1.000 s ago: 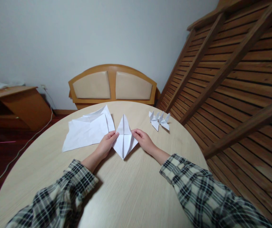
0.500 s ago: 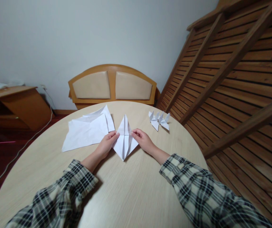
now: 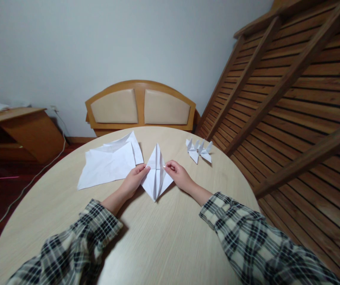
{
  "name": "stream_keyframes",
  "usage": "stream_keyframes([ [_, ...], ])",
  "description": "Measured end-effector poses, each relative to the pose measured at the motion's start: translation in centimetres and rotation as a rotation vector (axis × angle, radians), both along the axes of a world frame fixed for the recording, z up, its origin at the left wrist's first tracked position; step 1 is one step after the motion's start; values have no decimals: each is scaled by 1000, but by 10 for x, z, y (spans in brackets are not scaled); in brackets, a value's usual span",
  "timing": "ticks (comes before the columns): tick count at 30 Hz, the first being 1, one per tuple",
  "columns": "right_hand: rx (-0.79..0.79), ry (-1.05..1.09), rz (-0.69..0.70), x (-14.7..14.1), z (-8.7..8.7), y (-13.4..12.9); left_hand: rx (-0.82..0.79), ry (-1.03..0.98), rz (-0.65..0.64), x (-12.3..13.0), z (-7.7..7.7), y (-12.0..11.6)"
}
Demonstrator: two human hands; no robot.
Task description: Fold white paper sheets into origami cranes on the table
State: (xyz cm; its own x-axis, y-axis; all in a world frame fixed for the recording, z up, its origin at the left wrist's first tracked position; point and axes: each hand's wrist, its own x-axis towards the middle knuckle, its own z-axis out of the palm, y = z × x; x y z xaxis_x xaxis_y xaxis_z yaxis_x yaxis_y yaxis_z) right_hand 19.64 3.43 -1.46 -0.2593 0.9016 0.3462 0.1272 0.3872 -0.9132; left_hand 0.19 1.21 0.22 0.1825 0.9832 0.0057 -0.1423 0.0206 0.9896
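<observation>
Between my hands is a folded sheet of white paper (image 3: 155, 180), diamond-shaped, with a raised crease down its middle and a crosswise fold. My left hand (image 3: 134, 180) pinches its left edge, thumb on top. At the right edge, my right hand (image 3: 178, 174) pinches the paper between thumb and fingers. The fingers beneath the paper are partly hidden. Left of it lies a loose pile of white paper sheets (image 3: 109, 164). Two small folded paper cranes (image 3: 199, 151) stand close together at the right, beyond my right hand.
Everything lies on a round pale wooden table (image 3: 158, 245). Behind it is a wooden headboard (image 3: 140, 105) with cream panels. A slatted wooden frame (image 3: 291, 99) leans at the right. A desk (image 3: 30, 134) and a white cable (image 3: 36, 176) are at the left.
The folded paper has shifted very slightly to the right, with both hands keeping their pinch on it. Everything else looks the same.
</observation>
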Motion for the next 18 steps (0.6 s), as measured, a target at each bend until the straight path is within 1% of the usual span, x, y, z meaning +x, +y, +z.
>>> stream_keyframes([
  [5, 7, 16, 25, 0, -1, 1, 1, -6, -13, 0, -1, 1],
  [12, -62, 51, 46, -1, 1, -2, 1, 15, -25, 1, 4, -2],
  [18, -52, 42, 56, 0, 2, -3, -9, 16, -18, 2, 5, -3],
])
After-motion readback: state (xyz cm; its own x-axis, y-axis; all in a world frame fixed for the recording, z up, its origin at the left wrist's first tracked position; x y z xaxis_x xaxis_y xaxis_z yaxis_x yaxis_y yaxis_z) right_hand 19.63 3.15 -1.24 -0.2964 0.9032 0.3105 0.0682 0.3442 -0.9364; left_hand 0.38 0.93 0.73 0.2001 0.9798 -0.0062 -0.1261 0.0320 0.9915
